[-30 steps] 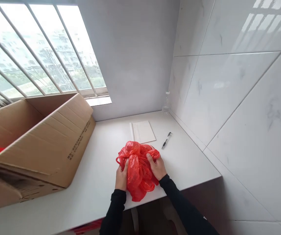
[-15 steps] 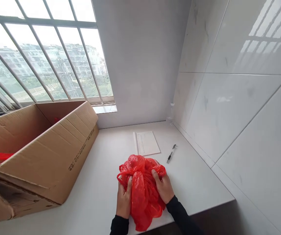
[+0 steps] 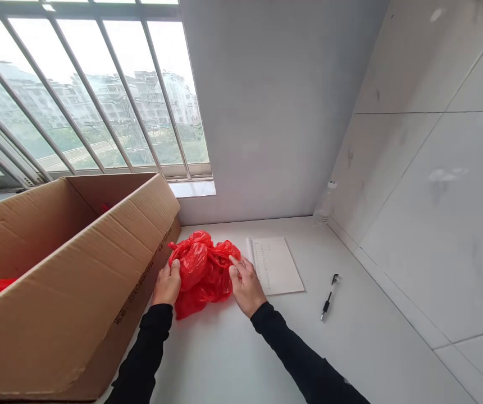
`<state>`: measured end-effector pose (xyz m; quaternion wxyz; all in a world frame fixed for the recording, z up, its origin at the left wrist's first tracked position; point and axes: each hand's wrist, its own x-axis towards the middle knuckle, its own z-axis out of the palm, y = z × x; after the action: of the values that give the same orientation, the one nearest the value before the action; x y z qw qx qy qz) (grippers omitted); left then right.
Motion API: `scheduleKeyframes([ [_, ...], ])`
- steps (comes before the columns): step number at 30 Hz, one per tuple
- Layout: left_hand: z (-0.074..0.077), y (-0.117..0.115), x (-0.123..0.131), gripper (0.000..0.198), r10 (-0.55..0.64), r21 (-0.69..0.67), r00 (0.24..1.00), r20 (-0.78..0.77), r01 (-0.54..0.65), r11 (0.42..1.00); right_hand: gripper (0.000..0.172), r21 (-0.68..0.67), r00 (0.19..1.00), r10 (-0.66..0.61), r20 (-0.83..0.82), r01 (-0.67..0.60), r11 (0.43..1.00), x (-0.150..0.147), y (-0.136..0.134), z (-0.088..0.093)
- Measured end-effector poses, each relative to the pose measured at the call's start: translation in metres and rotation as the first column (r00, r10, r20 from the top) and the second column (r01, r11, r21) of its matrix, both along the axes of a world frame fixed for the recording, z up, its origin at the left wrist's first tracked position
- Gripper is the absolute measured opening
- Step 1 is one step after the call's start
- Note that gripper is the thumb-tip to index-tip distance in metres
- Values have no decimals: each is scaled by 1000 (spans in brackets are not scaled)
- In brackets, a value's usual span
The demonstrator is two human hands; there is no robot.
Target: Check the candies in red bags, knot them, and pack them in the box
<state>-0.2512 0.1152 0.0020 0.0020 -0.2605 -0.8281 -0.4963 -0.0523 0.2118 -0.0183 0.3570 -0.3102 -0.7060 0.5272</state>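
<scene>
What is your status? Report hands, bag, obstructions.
Left hand, right hand on bag. Bag crumpled between them. Nearby: box left, notebook right; neither between hands and bag.

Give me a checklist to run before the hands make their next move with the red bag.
1. Left hand touching the red bag: ok.
2. Right hand at the bag's other side: ok.
3. Firmness of hold: cannot tell from this view.
4. Cardboard box open at the top: ok.
5. Right hand apart from the notebook: cannot tell; they overlap in view.
6. Pen apart from both hands: ok.
</scene>
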Motion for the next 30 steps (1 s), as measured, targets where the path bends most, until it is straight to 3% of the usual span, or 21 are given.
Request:
scheduleKeyframes([
  [6, 4, -8, 16, 31, -45, -42, 993, -107, 41, 998, 37, 23, 1000, -13, 12, 13, 1000, 87, -51, -30],
  [11, 32, -8, 35, 33, -95, 41, 993, -73, 98, 994, 36, -16, 999, -42, 15, 42, 999, 133, -97, -38],
  [14, 54, -21, 65, 31, -153, 206, 986, -71, 165, 965, 35, 2, 998, -43, -42, 43, 999, 147, -114, -35],
  [17, 66, -49, 118, 27, -252, 358, 964, -85, 266, 895, 33, 1, 994, -43, -101, 43, 999, 156, -126, -32],
  [20, 60, -82, 186, 22, -376, 414, 925, -52, 362, 835, 33, -58, 994, -19, -109, 13, 998, 162, -137, -32],
  [24, 40, -115, 263, 16, -516, 409, 855, 51, 454, 792, 60, -127, 996, 42, -80, -52, 991, 164, -145, -31],
  [26, 34, -128, 282, 16, -596, 394, 799, 86, 522, 756, 53, -99, 999, 23, -42, -27, 995, 169, -143, -29],
  [28, 32, -140, 285, 18, -640, 373, 763, 93, 569, 733, 32, -67, 1000, -18, 10, 18, 998, 176, -137, -27],
  [30, 29, -150, 275, 19, -574, 385, 812, 106, 499, 776, 22, -66, 997, -48, 52, 51, 996, 185, -129, -26],
])
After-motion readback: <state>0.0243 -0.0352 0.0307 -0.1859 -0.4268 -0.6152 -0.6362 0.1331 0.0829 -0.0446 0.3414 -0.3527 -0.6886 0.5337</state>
